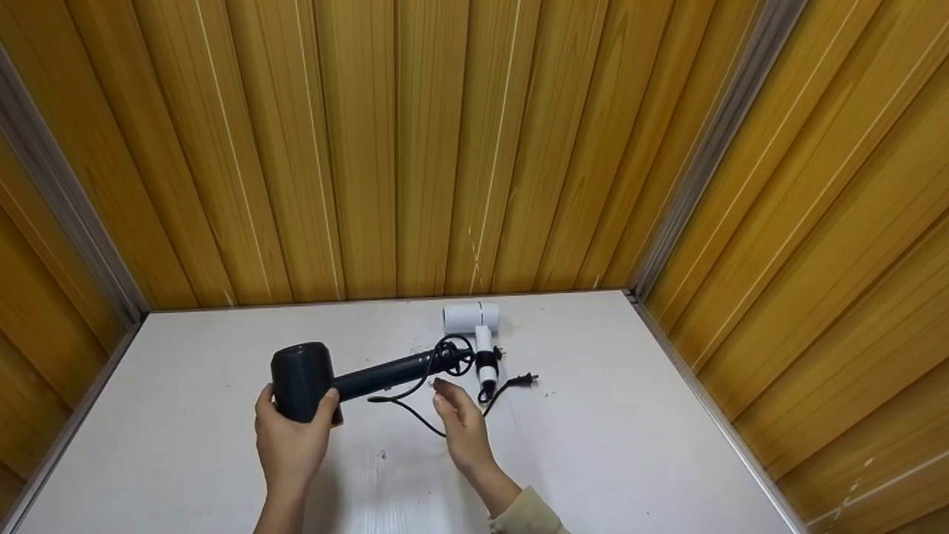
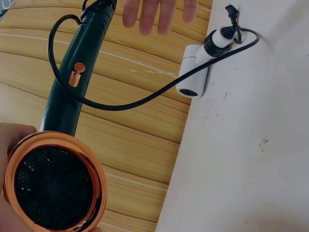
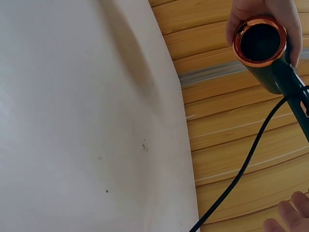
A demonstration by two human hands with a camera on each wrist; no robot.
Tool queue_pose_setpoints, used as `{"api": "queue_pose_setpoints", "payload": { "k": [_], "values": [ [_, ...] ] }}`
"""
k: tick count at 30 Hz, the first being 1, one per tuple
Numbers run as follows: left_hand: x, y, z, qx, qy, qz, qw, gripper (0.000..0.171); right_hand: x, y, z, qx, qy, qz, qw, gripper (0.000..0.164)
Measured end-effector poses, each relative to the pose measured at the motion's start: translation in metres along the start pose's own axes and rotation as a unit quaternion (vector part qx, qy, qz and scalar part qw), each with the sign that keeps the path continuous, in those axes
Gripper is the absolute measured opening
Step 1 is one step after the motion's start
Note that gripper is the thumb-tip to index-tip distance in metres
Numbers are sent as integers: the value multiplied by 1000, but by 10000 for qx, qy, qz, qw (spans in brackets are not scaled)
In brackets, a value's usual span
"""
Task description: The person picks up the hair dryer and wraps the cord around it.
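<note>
Left hand (image 1: 292, 445): is clamping its fingers around the dark dryer (image 1: 302, 378), lower left of the frame, seemingly bearing its weight.
Right hand (image 1: 467, 437): is hovering lower centre, fingers extended, holding nothing.
White dryer (image 1: 463, 318): is lying on the counter (image 1: 630, 460), just below centre.

Your white tabletop (image 1: 630, 445) carries a white hair dryer (image 1: 465, 318), black cord (image 1: 486, 360) wound around its handle (image 1: 483, 338). Nearer you than that dryer, small dark scuffs (image 1: 382, 455) mark the surface.

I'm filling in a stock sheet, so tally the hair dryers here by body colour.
Dark green hair dryer: 1, held in the left hand
White hair dryer: 1, lying on the table
Total: 2
</note>
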State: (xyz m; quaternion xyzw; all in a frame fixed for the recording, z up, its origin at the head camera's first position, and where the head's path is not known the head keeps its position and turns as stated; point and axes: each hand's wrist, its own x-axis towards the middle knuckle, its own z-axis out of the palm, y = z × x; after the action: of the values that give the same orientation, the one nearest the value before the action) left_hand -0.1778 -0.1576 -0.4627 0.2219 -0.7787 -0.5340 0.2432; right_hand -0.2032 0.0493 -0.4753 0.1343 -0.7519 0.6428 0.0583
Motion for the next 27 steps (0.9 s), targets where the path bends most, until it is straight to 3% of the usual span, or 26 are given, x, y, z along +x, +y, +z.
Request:
{"api": "queue_pose_setpoints", "payload": {
  "k": [6,17,27],
  "values": [
    [-7,6,1,-157,269,332,9990,98,-2,3,8,796,-67,373,9961,29],
    [-18,5,6,-306,426,591,9969,89,-2,-2,15,1957,46,968,9759,36],
    [-25,-2,11,-522,289,493,9970,91,-1,1,13,3116,-85,1324,9409,23]
  ]
}}
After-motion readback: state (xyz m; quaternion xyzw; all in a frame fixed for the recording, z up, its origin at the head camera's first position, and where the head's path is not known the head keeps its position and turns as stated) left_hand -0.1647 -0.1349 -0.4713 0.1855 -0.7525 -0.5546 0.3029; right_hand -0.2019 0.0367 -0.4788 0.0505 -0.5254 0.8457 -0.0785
